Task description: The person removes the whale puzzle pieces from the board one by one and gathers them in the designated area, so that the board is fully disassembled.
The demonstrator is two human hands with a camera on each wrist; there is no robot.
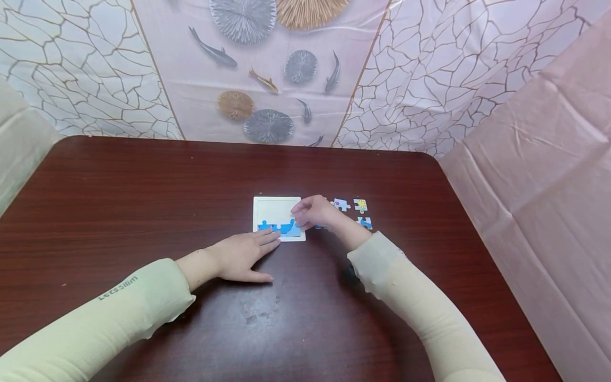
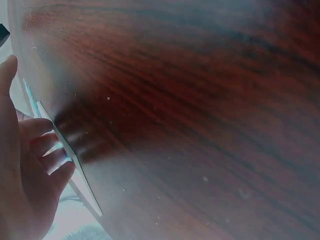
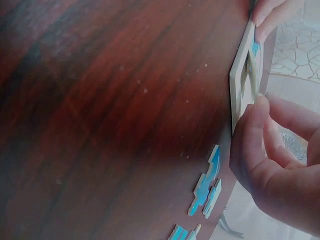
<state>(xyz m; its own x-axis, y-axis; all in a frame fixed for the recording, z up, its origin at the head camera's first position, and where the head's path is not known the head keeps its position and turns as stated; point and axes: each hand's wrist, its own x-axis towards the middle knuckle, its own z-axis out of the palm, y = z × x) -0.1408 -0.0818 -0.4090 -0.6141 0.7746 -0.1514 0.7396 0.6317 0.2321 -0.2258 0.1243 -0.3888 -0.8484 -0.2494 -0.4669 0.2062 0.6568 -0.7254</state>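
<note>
A white puzzle tray [image 1: 255,209] lies flat, with joined blue puzzle pieces [image 1: 276,229] along its near side. My left hand [image 1: 241,256] rests at the tray's near left corner, fingers straight and thumb spread, fingertips over the pieces. At the tray's right side, my right hand [image 1: 315,211] pinches a puzzle piece [image 3: 253,75] between thumb and finger. In the right wrist view that piece tilts up from the tray; its printed face is mostly hidden. The left wrist view shows the left hand's fingers [image 2: 62,172] over the tray edge.
Loose pieces lie right of the tray, among them one with a yellow flower [image 1: 360,205], a pale one [image 1: 341,205] and a blue one [image 1: 365,222]. The right forearm passes close to them. Patterned cloth [image 1: 272,79] hangs behind the brown table [image 1: 143,185].
</note>
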